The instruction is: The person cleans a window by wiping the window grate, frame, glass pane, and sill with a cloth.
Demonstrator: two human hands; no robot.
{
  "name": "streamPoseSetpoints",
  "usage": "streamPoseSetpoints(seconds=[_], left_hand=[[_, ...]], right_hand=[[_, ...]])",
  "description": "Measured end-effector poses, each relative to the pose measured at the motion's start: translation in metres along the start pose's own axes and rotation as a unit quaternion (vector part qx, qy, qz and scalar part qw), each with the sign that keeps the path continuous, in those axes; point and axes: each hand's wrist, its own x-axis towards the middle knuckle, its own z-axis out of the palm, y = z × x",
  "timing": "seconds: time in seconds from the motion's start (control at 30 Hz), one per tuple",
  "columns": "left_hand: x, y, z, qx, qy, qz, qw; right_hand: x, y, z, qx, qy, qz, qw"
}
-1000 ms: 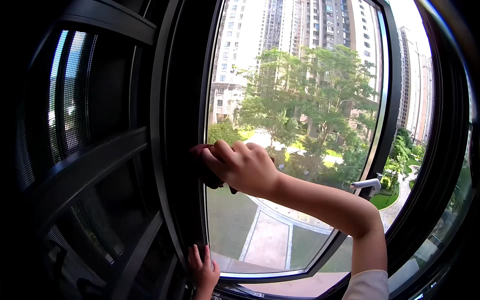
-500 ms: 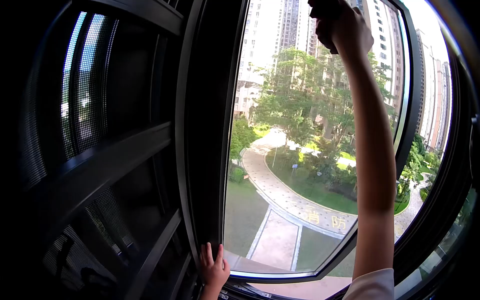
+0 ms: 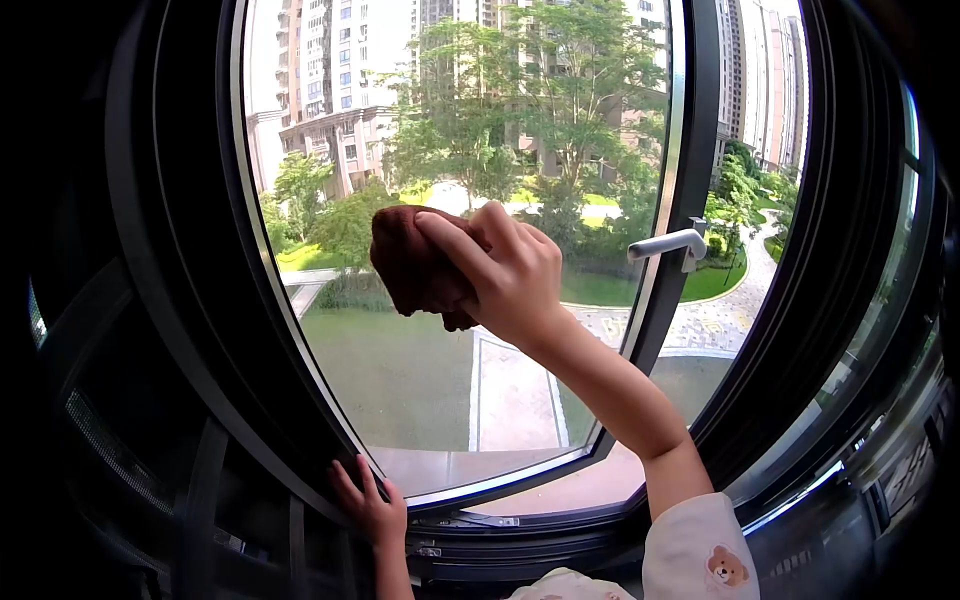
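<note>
A bunched dark reddish-brown cloth [image 3: 408,258] is gripped in my right hand [image 3: 518,272], in front of the middle of the window pane [image 3: 390,400]. Whether it presses on the glass is hard to tell. My right arm reaches up from the lower right, and its fingers curl around the cloth. Low on the left, my left hand [image 3: 374,508] lies on the dark window frame [image 3: 290,400] with its fingers spread, holding nothing.
A white window handle [image 3: 668,244] sticks out from the sash's right side. The sash stands ajar above a dark sill track with a metal hinge arm [image 3: 485,520]. Dark slatted bars [image 3: 205,480] are at the left. Outside are trees, paths and tall buildings.
My right hand has come down with the cloth from the top of the pane to its middle. My view has shifted, bringing the handle into sight. My left hand stays at the frame.
</note>
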Motion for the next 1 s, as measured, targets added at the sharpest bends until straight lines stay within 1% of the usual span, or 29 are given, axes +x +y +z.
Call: streamPoseSetpoints(seconds=[0.03, 0.07, 0.1, 0.13, 0.17, 0.2, 0.23, 0.27, 0.3, 0.33, 0.4, 0.43, 0.5, 0.53, 0.6, 0.63, 0.67, 0.7, 0.73, 0.8, 0.83, 0.87, 0.9, 0.93, 1.0], left_hand=[[0.001, 0.003, -0.002, -0.004, -0.003, -0.002, 1.0], [0.001, 0.006, -0.004, -0.008, -0.006, -0.007, 1.0], [0.002, 0.012, -0.007, -0.028, 0.002, -0.017, 0.999], [0.003, 0.019, -0.01, -0.046, 0.01, -0.029, 0.998], [0.004, 0.025, -0.013, -0.082, 0.009, -0.03, 0.996], [0.004, 0.032, -0.016, -0.115, 0.008, -0.034, 0.993], [0.004, 0.042, -0.013, -0.194, 0.02, -0.011, 0.981], [0.007, 0.053, -0.017, -0.23, -0.025, 0.027, 0.973], [0.014, 0.068, -0.021, -0.315, -0.076, 0.043, 0.945], [0.016, 0.083, -0.024, -0.368, -0.145, 0.031, 0.918], [0.024, 0.111, -0.031, -0.498, -0.262, 0.046, 0.825], [0.025, 0.125, -0.035, -0.532, -0.32, 0.024, 0.784], [0.031, 0.147, -0.044, -0.531, -0.397, 0.024, 0.748], [0.028, 0.154, -0.043, -0.544, -0.39, 0.012, 0.743], [0.026, 0.164, -0.037, -0.522, -0.377, -0.017, 0.765], [0.022, 0.164, -0.032, -0.521, -0.378, -0.02, 0.765], [0.017, 0.162, -0.023, -0.534, -0.41, -0.067, 0.736], [0.015, 0.161, -0.018, -0.544, -0.441, -0.114, 0.705], [0.015, 0.162, -0.018, -0.543, -0.442, -0.115, 0.705], [0.018, 0.163, -0.021, -0.583, -0.425, -0.135, 0.68], [0.017, 0.163, -0.018, -0.582, -0.427, -0.138, 0.679], [0.016, 0.162, -0.015, -0.569, -0.414, -0.112, 0.702], [0.016, 0.161, -0.012, -0.556, -0.399, -0.084, 0.724], [0.015, 0.161, -0.009, -0.556, -0.4, -0.083, 0.724], [0.015, 0.164, -0.005, -0.52, -0.366, -0.025, 0.771]], right_hand=[[-0.016, -0.001, -0.009, 0.036, -0.009, 0.051, 0.998], [-0.037, -0.003, -0.018, 0.088, -0.029, 0.129, 0.987], [-0.057, -0.007, -0.026, 0.187, -0.039, 0.23, 0.954], [-0.075, -0.007, -0.036, 0.304, -0.06, 0.321, 0.895], [-0.102, -0.011, -0.033, 0.495, -0.005, 0.443, 0.747], [-0.114, -0.015, -0.042, 0.533, -0.009, 0.502, 0.681], [-0.122, -0.021, -0.051, 0.533, -0.007, 0.591, 0.606], [-0.127, -0.028, -0.061, 0.526, -0.004, 0.673, 0.521], [-0.16, -0.027, -0.051, 0.548, 0.022, 0.684, 0.481], [-0.174, -0.033, -0.054, 0.575, 0.045, 0.709, 0.406], [-0.198, -0.038, -0.054, 0.605, 0.019, 0.717, 0.346], [-0.204, -0.041, -0.056, 0.602, 0.015, 0.726, 0.333], [-0.2, -0.044, -0.06, 0.62, -0.004, 0.721, 0.311], [-0.201, -0.047, -0.062, 0.617, -0.005, 0.726, 0.302], [-0.205, -0.049, -0.063, 0.702, 0.009, 0.677, 0.222], [-0.213, -0.049, -0.063, 0.675, 0.019, 0.7, 0.233], [-0.226, -0.05, -0.063, 0.674, 0.018, 0.701, 0.23], [-0.24, -0.051, -0.062, 0.685, 0.066, 0.688, 0.231], [-0.249, -0.051, -0.061, 0.693, 0.114, 0.673, 0.232], [-0.26, -0.049, -0.057, 0.704, 0.123, 0.663, 0.222], [-0.273, -0.048, -0.052, 0.708, 0.145, 0.663, 0.194], [-0.279, -0.048, -0.049, 0.712, 0.167, 0.662, 0.166], [-0.284, -0.049, -0.046, 0.718, 0.187, 0.652, 0.158], [-0.288, -0.05, -0.046, 0.718, 0.187, 0.651, 0.159], [-0.269, -0.052, -0.051, 0.737, 0.162, 0.635, 0.166]])
